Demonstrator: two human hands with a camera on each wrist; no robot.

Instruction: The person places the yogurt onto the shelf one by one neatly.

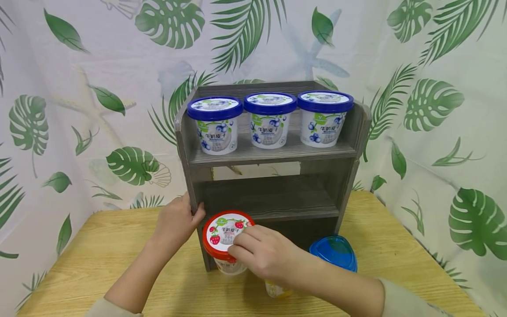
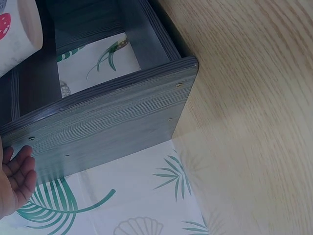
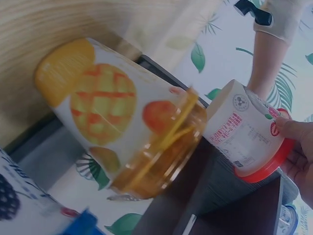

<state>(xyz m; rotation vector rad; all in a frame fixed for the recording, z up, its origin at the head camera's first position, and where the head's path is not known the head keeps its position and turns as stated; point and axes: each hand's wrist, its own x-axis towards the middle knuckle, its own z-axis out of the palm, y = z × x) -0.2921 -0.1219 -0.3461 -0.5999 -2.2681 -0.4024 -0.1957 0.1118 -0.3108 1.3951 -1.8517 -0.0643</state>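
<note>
My right hand [image 1: 265, 251] holds a white ice cream cup with a red lid and strawberry print [image 1: 222, 235] by the lid's rim. The cup is in front of the grey wooden shelf [image 1: 273, 193], near its lower left, lid tilted toward the head camera. In the right wrist view, thumb and fingers pinch the red rim of the cup [image 3: 244, 132]. At the shelf's left side panel, my left hand [image 1: 180, 218] grips the front edge, thumb in front. Its fingers [image 2: 22, 171] lie curled along the panel's outer face in the left wrist view.
Three blue-lidded blueberry cups [image 1: 271, 121] stand in a row on the top shelf. A yellow fruit-print cup [image 3: 105, 98] and a container with a blue lid [image 1: 334, 252] stand on the wooden table [image 1: 99, 246] at the front right. Leaf-patterned cloth [image 1: 119, 66] surrounds the table.
</note>
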